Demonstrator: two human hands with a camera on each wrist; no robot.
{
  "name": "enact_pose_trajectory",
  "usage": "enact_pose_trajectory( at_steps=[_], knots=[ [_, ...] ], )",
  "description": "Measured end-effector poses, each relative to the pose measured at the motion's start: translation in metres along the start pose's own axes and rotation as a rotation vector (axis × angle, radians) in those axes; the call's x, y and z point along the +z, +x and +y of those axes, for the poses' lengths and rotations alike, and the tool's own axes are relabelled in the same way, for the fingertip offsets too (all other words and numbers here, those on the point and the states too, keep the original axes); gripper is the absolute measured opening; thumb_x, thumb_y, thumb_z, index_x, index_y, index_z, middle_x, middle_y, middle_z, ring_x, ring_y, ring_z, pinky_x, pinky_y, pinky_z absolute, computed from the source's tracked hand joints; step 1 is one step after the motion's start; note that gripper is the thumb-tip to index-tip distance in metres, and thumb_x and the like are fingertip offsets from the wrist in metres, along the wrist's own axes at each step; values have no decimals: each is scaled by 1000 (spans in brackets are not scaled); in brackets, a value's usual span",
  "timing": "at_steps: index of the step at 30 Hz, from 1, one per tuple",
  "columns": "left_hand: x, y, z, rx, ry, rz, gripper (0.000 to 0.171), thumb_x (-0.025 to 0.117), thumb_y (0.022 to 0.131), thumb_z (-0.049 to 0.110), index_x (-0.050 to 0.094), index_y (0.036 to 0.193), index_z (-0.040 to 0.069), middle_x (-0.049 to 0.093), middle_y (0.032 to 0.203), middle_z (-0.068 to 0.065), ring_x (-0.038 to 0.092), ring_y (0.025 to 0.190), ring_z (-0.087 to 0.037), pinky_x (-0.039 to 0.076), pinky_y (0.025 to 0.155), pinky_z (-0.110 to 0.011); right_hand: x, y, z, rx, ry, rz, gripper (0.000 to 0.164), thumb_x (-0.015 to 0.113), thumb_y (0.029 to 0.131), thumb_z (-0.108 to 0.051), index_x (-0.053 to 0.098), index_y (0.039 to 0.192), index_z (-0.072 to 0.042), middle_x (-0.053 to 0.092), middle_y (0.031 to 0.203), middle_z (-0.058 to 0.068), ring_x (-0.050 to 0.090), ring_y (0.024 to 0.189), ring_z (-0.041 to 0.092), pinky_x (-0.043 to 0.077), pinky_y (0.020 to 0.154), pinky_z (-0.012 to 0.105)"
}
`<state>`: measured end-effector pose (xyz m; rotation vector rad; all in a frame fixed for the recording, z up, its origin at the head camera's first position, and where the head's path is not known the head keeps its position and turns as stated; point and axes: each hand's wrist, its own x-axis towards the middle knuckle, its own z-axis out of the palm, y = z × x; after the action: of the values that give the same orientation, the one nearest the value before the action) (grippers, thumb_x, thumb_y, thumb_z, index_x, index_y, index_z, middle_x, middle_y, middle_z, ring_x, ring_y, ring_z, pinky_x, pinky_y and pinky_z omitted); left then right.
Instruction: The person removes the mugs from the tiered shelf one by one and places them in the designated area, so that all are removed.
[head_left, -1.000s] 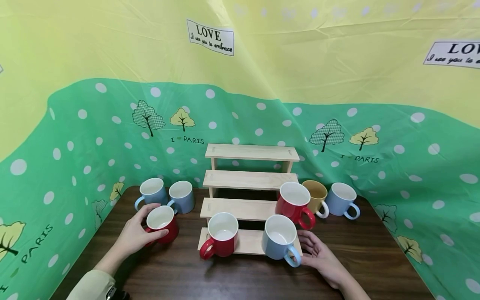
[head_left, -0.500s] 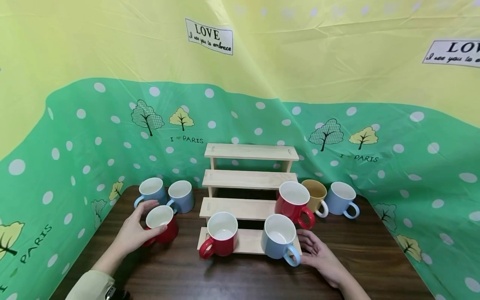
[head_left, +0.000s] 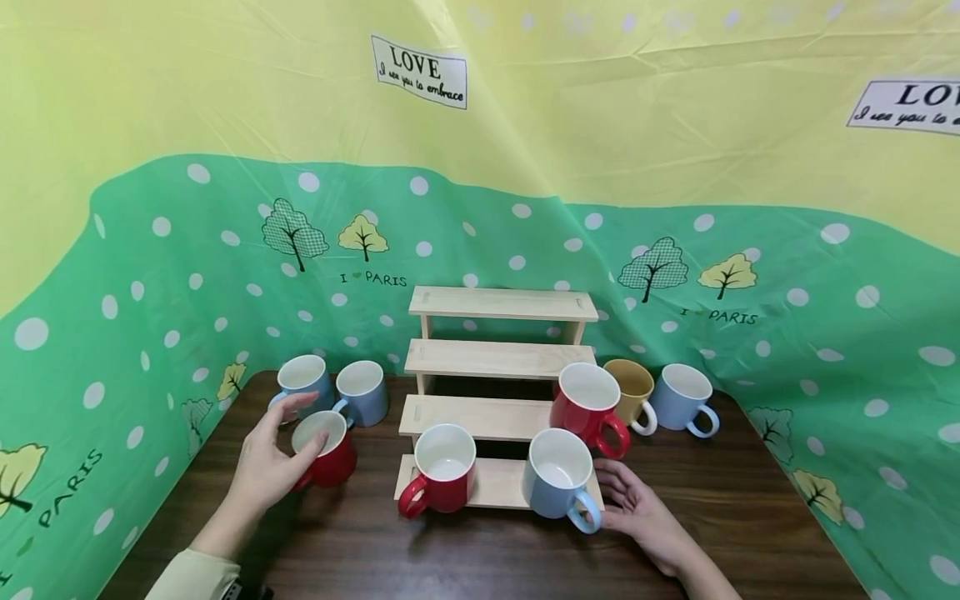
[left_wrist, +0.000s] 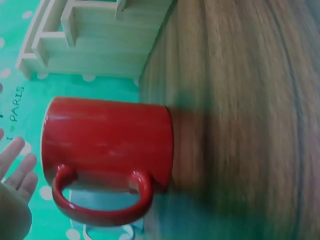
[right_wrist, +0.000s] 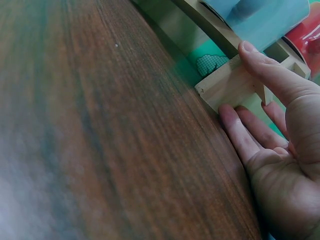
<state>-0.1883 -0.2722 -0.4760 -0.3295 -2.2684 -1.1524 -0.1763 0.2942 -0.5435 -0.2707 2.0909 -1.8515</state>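
Note:
A red mug (head_left: 333,458) stands upright on the table at the left, its handle toward me. My left hand (head_left: 262,458) is beside it, fingers and thumb spread apart and holding nothing; in the left wrist view its fingertips (left_wrist: 20,170) are apart from the mug's rim. My right hand (head_left: 645,521) holds the right end of the wooden stepped rack (head_left: 498,485), thumb and fingers around the lowest step's end. On that step stand a second red mug (head_left: 446,479) and a blue mug (head_left: 558,483). Another red mug (head_left: 581,408) sits one step higher, at the right.
Two blue mugs, one (head_left: 303,379) partly behind my left fingers and one (head_left: 363,400) nearer the rack, stand at the back left. Behind the rack's right side are a yellow mug (head_left: 630,387) and a blue mug (head_left: 682,400). A patterned cloth (head_left: 480,167) hangs behind the table.
My left hand has let go of the red mug: its thumb and fingers have lifted off and spread. The mug stays where it was. My right hand and the rack have not moved.

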Motion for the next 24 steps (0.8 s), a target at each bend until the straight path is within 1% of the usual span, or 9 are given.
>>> enact_pose_trajectory(
  at_steps=[3, 5, 8, 11, 12, 15, 18, 21, 24],
  knots=[
    [5, 2, 4, 21, 13, 36, 58, 85, 86, -5, 66, 140, 6, 72, 137, -11, 59, 121, -8, 41, 101, -9, 0, -1, 0, 5, 2, 3, 76, 75, 103, -8, 29, 163, 3, 49, 158, 28, 60, 132, 11, 53, 106, 24],
    [8, 2, 8, 11, 32, 45, 58, 86, 86, -4, 66, 139, 6, 71, 137, -10, 58, 120, -6, 44, 100, -11, 0, -1, 0, 5, 3, 2, 76, 75, 103, -8, 29, 163, 3, 49, 158, 27, 60, 132, 11, 53, 106, 24],
    [13, 1, 17, 5, 23, 47, 56, 85, 87, -4, 66, 138, 6, 72, 135, -9, 58, 118, -4, 47, 98, -14, 0, -1, 0, 9, 5, 4, 76, 75, 103, -8, 29, 163, 3, 49, 158, 27, 60, 133, 12, 53, 106, 24],
    [20, 0, 28, 27, -12, 46, 54, 84, 87, -7, 66, 137, 4, 74, 132, -9, 64, 117, -12, 46, 100, -12, -1, -1, 0, 14, 3, 8, 76, 75, 103, -8, 30, 163, 2, 49, 159, 27, 59, 133, 12, 52, 107, 23],
    [22, 0, 33, 34, -32, 41, 53, 83, 87, -8, 66, 136, 3, 75, 130, -9, 66, 117, -16, 46, 101, -11, -1, -1, 0, 14, 2, 9, 76, 76, 103, -9, 30, 163, 2, 49, 159, 27, 59, 133, 12, 52, 107, 23],
    [31, -3, 43, 24, -88, 4, 51, 82, 90, -8, 65, 136, 4, 75, 130, -9, 70, 115, -24, 51, 99, -13, -1, 0, 1, 11, 0, 10, 76, 76, 103, -9, 30, 163, 2, 48, 159, 27, 59, 134, 11, 52, 107, 22],
    [40, -6, 50, -17, -151, -63, 49, 81, 94, -6, 64, 139, 6, 74, 134, -10, 73, 114, -29, 56, 96, -19, -1, 0, 1, 4, -2, 6, 76, 75, 103, -8, 30, 163, 2, 48, 159, 27, 59, 134, 10, 51, 107, 22],
    [49, -10, 52, -63, -183, -123, 48, 79, 97, -3, 62, 141, 7, 72, 137, -10, 75, 112, -29, 61, 94, -26, -1, 0, 1, 1, -5, 4, 76, 75, 103, -8, 30, 163, 3, 47, 160, 28, 60, 134, 9, 51, 107, 22],
    [58, -12, 49, -108, -218, -149, 47, 78, 98, -3, 61, 141, 5, 72, 137, -10, 75, 114, -32, 62, 94, -31, 0, 0, 0, 4, -4, 5, 76, 75, 103, -9, 30, 163, 2, 47, 160, 28, 59, 134, 11, 52, 107, 23]
  ],
)
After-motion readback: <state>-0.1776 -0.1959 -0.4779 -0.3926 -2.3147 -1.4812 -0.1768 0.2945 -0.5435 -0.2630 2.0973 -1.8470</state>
